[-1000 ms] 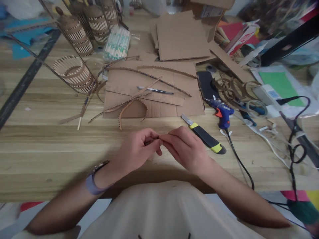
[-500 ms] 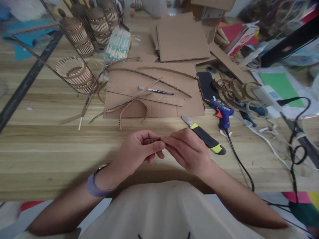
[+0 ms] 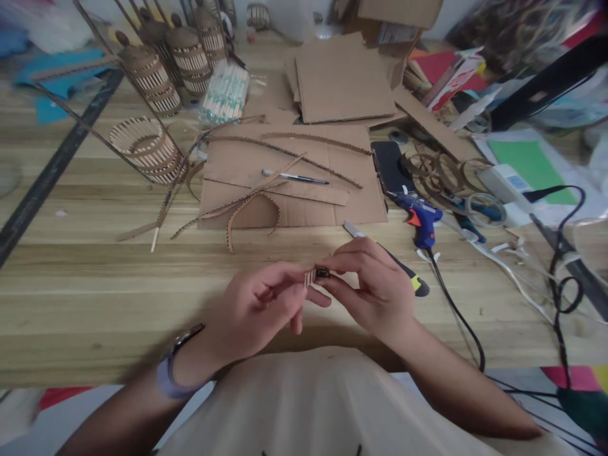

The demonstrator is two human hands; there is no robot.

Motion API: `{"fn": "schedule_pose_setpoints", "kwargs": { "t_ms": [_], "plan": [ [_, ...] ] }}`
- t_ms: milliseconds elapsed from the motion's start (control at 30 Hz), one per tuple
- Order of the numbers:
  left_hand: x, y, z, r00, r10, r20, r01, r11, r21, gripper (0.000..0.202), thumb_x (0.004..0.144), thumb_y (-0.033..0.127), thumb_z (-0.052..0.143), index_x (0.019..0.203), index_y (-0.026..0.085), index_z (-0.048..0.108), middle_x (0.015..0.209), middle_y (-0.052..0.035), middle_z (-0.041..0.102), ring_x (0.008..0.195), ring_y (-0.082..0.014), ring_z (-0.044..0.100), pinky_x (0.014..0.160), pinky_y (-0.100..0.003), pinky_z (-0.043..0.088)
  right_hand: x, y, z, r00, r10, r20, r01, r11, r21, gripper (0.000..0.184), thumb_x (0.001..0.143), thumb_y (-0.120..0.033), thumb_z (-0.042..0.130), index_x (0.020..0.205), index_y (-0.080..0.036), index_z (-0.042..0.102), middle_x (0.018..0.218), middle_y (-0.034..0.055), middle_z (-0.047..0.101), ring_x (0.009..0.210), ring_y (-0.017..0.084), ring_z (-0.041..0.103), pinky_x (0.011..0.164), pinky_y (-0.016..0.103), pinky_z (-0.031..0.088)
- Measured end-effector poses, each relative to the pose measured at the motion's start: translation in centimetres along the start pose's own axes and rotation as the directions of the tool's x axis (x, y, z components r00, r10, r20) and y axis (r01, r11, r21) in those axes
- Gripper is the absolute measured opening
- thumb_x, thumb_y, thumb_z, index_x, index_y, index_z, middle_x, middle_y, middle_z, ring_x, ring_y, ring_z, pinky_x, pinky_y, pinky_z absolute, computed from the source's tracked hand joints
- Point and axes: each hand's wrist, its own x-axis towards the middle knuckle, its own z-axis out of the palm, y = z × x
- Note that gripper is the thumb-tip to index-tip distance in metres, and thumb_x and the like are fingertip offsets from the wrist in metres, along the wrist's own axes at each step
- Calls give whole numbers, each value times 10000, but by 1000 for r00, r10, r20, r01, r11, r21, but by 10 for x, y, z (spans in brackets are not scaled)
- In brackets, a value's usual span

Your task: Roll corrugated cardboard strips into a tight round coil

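Observation:
Between my hands, close to the table's front edge, is a small rolled strip of corrugated cardboard [image 3: 310, 277] with its ridges showing. My left hand [image 3: 266, 307] pinches its left end between thumb and fingers. At its right end, my right hand [image 3: 375, 288] grips the dark curled part with thumb and fingertips. A black and yellow utility knife [image 3: 418, 285] lies partly behind my right hand, its blade out. Farther off, a flat cardboard sheet [image 3: 356, 212] carries several loose corrugated strips [image 3: 247, 206] and a pen [image 3: 297, 177].
Right of the sheet lie a blue glue gun [image 3: 422, 218] with its cord, a phone [image 3: 392, 166] and cardboard rings [image 3: 446, 174]. At left stand a slatted basket [image 3: 159, 155] and several lantern-like models [image 3: 149, 79]. Cardboard pieces [image 3: 342, 79] are stacked at the back.
My hands have turned and drawn slightly apart, so the ridged strip now shows between them. My right hand has shifted a little right and covers more of the knife.

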Motion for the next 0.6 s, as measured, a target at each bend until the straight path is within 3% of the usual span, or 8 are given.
{"fn": "schedule_pose_setpoints", "kwargs": {
  "t_ms": [200, 433, 600],
  "plan": [
    [8, -7, -1, 992, -125, -1, 122, 967, -223, 148, 854, 314, 746, 769, 195, 724, 684, -1, 779, 410, -41, 502, 388, -138, 353, -2, 0, 3, 999, -4, -36, 9, 988, 153, 56, 918, -259, 717, 970, -238, 727, 792, 22, 690, 708, 160, 663, 593, 277, 556],
    [11, -1, 0, 954, -299, -13, 288, 929, -235, 238, 725, 349, 822, 679, 181, 660, 538, 23, 685, 375, -41, 410, 376, -163, 275, -6, 2, 3, 1000, -16, 0, 16, 983, 182, 106, 907, -213, 722, 1010, -222, 745, 814, 33, 691, 728, 158, 668, 621, 269, 570],
    [13, -2, 0, 920, -384, 78, 391, 896, -211, 282, 642, 373, 863, 740, 177, 685, 548, 24, 646, 428, -62, 432, 413, -187, 264, -7, 3, 1, 995, -75, 65, 61, 979, 196, 115, 920, -183, 700, 1029, -204, 729, 839, 41, 679, 737, 153, 663, 625, 270, 569]
  ]
}}
